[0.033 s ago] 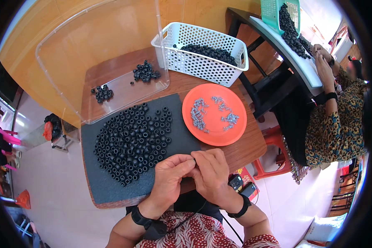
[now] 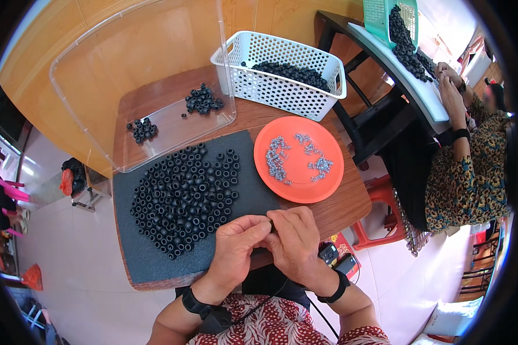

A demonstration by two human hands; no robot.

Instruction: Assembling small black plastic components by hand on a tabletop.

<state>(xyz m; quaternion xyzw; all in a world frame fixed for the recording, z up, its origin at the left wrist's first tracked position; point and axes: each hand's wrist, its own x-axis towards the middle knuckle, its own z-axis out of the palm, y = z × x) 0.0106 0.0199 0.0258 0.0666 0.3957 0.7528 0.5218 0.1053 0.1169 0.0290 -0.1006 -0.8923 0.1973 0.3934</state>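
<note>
Hands meeting at table edge, left hand [image 2: 236,241] and right hand [image 2: 296,238] — grip narrow, pinching small black ring [image 2: 271,225] between fingertips, ring heap [image 2: 184,198] just beyond

Mid-frame, the tabletop [image 2: 339,210] shows as brown wood with a smooth, low sheen. Over its left half lies a dark foam mat [image 2: 155,261], matt and grainy. On it, the black rings [image 2: 184,195] look like dull rubber. To the right, the orange plate [image 2: 322,190] is smooth plastic with a soft gloss, carrying small shiny metal pieces [image 2: 277,161]. Upper centre, the white basket [image 2: 282,89] is perforated plastic, matt. Upper left, the clear bin [image 2: 86,103] is glossy transparent plastic, catching glare.
</note>
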